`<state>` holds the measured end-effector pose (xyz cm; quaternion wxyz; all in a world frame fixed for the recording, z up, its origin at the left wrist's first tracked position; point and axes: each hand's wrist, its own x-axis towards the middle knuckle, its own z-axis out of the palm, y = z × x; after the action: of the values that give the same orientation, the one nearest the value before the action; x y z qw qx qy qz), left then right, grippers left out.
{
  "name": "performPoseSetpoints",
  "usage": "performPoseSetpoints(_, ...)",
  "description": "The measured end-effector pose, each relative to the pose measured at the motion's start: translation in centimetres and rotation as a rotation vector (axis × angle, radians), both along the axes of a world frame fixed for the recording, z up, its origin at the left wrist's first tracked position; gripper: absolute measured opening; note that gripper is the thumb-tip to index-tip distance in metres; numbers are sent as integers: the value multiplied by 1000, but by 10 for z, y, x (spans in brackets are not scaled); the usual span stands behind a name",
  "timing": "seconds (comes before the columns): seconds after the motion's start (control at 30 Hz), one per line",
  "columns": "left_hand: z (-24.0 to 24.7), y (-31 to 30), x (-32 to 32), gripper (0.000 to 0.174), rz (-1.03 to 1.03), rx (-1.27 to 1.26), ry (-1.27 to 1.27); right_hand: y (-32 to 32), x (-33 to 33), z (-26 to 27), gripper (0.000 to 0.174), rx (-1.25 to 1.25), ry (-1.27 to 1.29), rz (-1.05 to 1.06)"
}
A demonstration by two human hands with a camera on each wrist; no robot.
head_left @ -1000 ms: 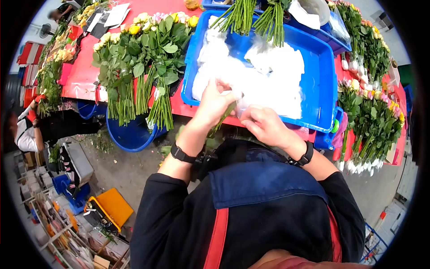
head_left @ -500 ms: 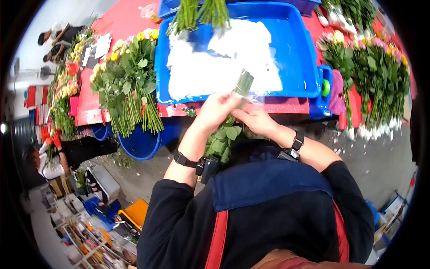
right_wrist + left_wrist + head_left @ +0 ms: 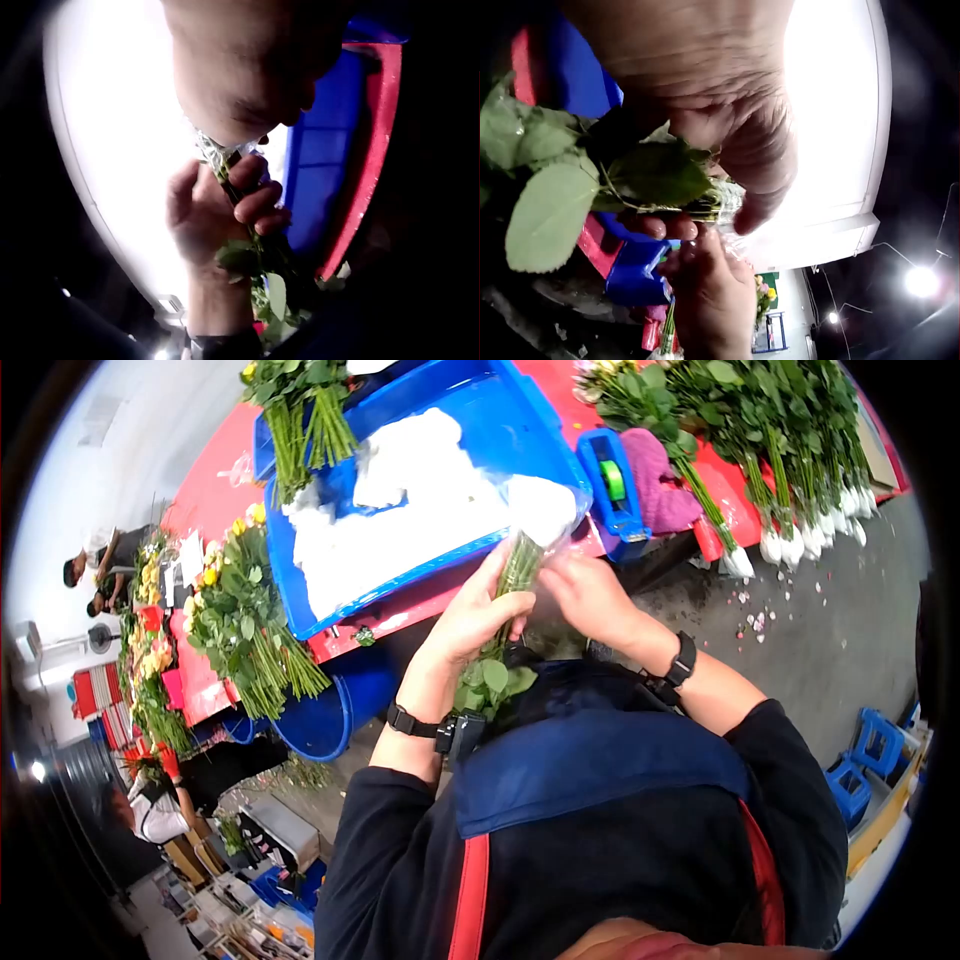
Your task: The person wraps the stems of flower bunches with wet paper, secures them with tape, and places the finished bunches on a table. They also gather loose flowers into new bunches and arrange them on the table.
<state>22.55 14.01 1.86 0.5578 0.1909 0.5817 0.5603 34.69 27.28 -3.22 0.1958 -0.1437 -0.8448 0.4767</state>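
Observation:
My left hand (image 3: 478, 608) grips a bunch of green flower stems (image 3: 520, 567) just below their cut ends, with the leaves (image 3: 490, 685) hanging down toward my body. A white, cotton-like wad (image 3: 541, 508) inside a clear plastic bag (image 3: 574, 532) covers the stem ends. On the other side of the bunch, my right hand (image 3: 598, 600) has its thumb and fingers bent in at the bag's edge, pinching the plastic. The left wrist view shows the right hand's fingertips (image 3: 709, 247) right beside the wrapped stems. In the right wrist view, the left hand's fingers (image 3: 259, 199) curl round the stems.
A blue tray (image 3: 505, 415) of white wadding stands on the red table (image 3: 390, 622). Rose bunches (image 3: 235, 630) lie to the left, and more with white-wrapped ends (image 3: 790, 545) to the right. A blue tape dispenser (image 3: 612, 485) and a pink cloth (image 3: 655, 485) lie beside the tray.
The head view has turned to the right. The stem bunch has come up in the left hand, and a white wad in plastic now shows where the green cut ends were visible.

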Motion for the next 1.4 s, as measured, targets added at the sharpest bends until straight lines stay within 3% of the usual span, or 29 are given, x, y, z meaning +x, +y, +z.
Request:
performPoseSetpoints(0.03, 3, 6, 7, 47, -43, -31, -22, -2, 6, 7, 18, 107, -193, 11)
performPoseSetpoints(0.1, -5, 26, 32, 35, 30, -278, 278, -2, 16, 27, 19, 14, -360, 169)
performPoseSetpoints(0.17, -15, 33, 41, 35, -7, -356, 379, 0, 30, -3, 17, 2, -411, 226)
performPoseSetpoints(0.23, -36, 36, 55, 37, -17, -307, 585, 8, 47, -6, 21, -161, -299, 323)
performPoseSetpoints(0.3, -55, 38, 65, 40, -35, -284, 837, 45, 70, 9, 25, 26, -487, 449)
performPoseSetpoints(0.37, -68, 42, 70, 36, -79, -323, 844, 92, 85, -6, 26, -210, -510, 84)
performPoseSetpoints(0.43, -80, 50, 75, 34, -220, -399, 966, 132, 76, -29, 22, -2, -388, -269)
performPoseSetpoints(0.5, -89, 63, 80, 33, -358, -446, 1041, 150, 55, -46, 22, 37, -443, -166)
performPoseSetpoints(0.57, -96, 79, 89, 33, -489, -470, 1066, 156, 36, -64, 22, -214, -402, -75)
performPoseSetpoints(0.7, -103, 111, 86, 36, -477, -394, 985, 121, 67, 2, 18, -72, -272, -43)
performPoseSetpoints(0.77, -89, 125, 80, 32, -458, -320, 759, 98, 113, 10, 18, -105, -349, 47)
performPoseSetpoints(0.8, -89, 124, 81, 30, -401, -226, 732, 88, 130, 4, 13, -162, -351, -9)
performPoseSetpoints(0.83, -53, 125, 75, 29, -508, -262, 327, 82, 143, -7, 10, -219, -352, -65)
performPoseSetpoints(0.87, -37, 123, 81, 28, -604, -260, 239, 89, 148, -17, 15, -437, -423, -119)
performPoseSetpoints(0.9, -29, 120, 86, 28, -697, -257, 151, 90, 151, -26, 21, -647, -176, -125)
performPoseSetpoints(0.93, -25, 118, 93, 30, -750, -265, 119, 92, 153, -41, 24, -544, -73, -92)
performPoseSetpoints(0.97, -17, 116, 98, 32, -724, -301, 142, 96, 153, -53, 28, -438, 32, -58)
performPoseSetpoints(1.0, -14, 113, 101, 32, -689, -327, 227, 102, 153, -58, 39, -508, 64, -15)
performPoseSetpoints(1.1, -1, 104, 117, 26, -584, -392, 411, 121, 115, -21, 48, 188, 79, -9)
performPoseSetpoints(1.13, -8, 99, 122, 29, -548, -310, 485, 119, 101, -2, 47, 310, 172, -34)
performPoseSetpoints(1.17, -15, 94, 127, 33, -513, -227, 557, 122, 91, -16, 36, 396, 232, 23)
performPoseSetpoints(1.23, -8, 92, 130, 33, -499, -262, 719, 124, 94, -37, 28, 556, -67, 174)
performPoseSetpoints(1.27, -8, 88, 128, 33, -442, -254, 798, 119, 105, -36, 25, 496, -80, 188)
performPoseSetpoints(1.3, -10, 87, 123, 34, -382, -240, 875, 111, 107, -89, 24, 357, 250, 78)
performPoseSetpoints(1.4, -23, 92, 109, 33, -272, -305, 1010, 108, 98, -83, 27, 55, 114, -37)
